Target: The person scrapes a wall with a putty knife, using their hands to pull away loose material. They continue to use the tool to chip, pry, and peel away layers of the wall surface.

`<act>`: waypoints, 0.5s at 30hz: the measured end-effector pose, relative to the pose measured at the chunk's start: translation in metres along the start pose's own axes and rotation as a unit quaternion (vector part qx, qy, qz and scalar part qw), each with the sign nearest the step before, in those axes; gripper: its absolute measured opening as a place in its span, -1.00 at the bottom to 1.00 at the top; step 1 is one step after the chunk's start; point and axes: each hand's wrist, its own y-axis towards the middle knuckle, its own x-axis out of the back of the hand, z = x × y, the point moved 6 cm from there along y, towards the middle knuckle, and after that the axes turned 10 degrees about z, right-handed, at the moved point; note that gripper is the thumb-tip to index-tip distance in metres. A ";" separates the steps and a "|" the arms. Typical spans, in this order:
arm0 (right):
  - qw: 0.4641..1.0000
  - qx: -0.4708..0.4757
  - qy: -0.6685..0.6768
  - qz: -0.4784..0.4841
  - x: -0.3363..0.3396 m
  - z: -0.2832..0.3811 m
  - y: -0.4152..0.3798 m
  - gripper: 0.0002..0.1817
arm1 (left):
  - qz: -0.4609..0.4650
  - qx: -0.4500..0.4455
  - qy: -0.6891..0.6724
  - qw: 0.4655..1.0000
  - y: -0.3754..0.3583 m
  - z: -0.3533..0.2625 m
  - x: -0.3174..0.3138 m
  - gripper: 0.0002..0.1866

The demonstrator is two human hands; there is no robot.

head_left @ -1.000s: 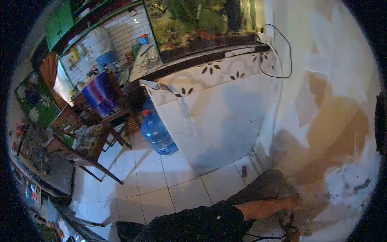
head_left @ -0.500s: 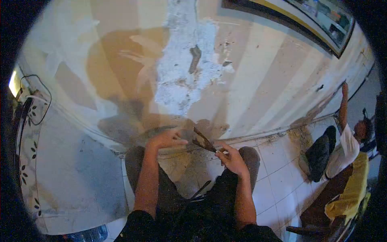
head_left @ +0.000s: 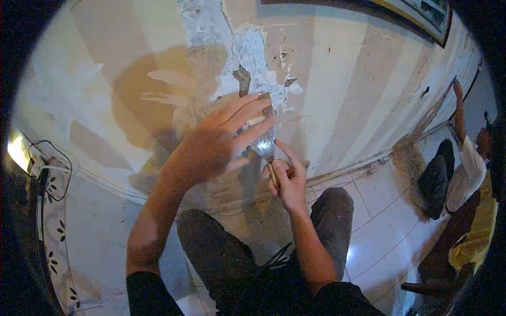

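Observation:
My right hand (head_left: pixel 287 179) grips the short handle of a putty knife (head_left: pixel 262 146), whose broad metal blade points up toward the wall. Over the blade lies my left hand (head_left: pixel 216 137), its fingers spread and stretched to the right, partly covering the metal. Just beyond the fingertips is the striped wall (head_left: pixel 337 95), with a patch of peeled paint (head_left: pixel 250 52) showing a whitish surface and a dark gouge (head_left: pixel 242 80).
A framed picture (head_left: pixel 416 21) hangs at the upper right. At the right, another person (head_left: pixel 472 163) sits low and reaches an arm to the wall. A grey padded surface (head_left: pixel 116 231) and a black cable (head_left: pixel 68 168) are at the left. Yellow cloth (head_left: pixel 474 245) lies lower right.
Both hands have moved up toward the peeled patch. The putty knife has turned with its blade upward, and my left hand has come over the blade. The view has shifted slightly.

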 end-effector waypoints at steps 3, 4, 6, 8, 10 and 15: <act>0.999 -0.009 0.042 -0.001 -0.009 -0.005 0.007 -0.52 | -0.028 -0.026 0.126 0.991 0.009 0.018 -0.024 -0.52; 0.998 0.000 0.065 0.007 -0.010 -0.007 0.010 -0.52 | -0.019 -0.031 0.123 0.992 0.011 0.020 -0.028 -0.52; 0.996 -0.001 0.085 0.006 -0.009 -0.007 0.014 -0.53 | -0.052 -0.016 0.148 0.987 0.015 0.022 -0.022 -0.63; 0.995 0.004 0.100 0.017 -0.009 -0.007 0.014 -0.54 | -0.044 -0.017 0.162 0.986 0.017 0.020 -0.027 -0.64; 0.998 0.007 0.061 0.006 -0.005 -0.003 0.015 -0.57 | -0.048 -0.007 0.185 0.982 0.021 0.022 -0.023 -0.64; 0.999 0.004 0.044 0.006 -0.004 0.009 0.016 -0.57 | -0.057 0.004 0.186 0.981 0.023 0.019 -0.020 -0.64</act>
